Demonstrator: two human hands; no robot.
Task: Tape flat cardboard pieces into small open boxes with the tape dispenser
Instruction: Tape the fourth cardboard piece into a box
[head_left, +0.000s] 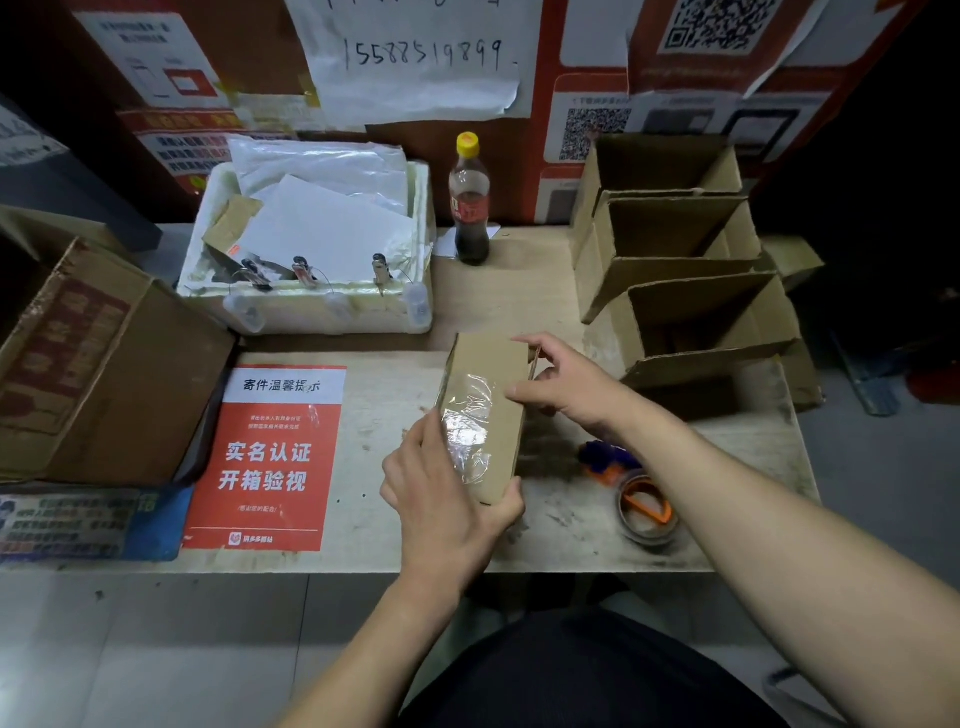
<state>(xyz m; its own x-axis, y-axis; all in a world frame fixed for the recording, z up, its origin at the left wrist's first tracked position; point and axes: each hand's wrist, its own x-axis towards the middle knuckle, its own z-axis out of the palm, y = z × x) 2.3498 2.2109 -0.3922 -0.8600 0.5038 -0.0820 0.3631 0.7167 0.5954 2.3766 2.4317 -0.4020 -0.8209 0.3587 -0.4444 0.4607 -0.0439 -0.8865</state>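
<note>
One scuffed pale table (519, 306) — poster-covered wall (587, 104) behind.

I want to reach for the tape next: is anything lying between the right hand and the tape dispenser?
Nothing visible: the orange-and-blue tape dispenser lies on bare tabletop beside the right forearm, just nearer than the right hand, which holds the taped brown cardboard box.

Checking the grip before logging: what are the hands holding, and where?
Both hold the taped cardboard box: left hand grips its near end, right hand its far right edge.
</note>
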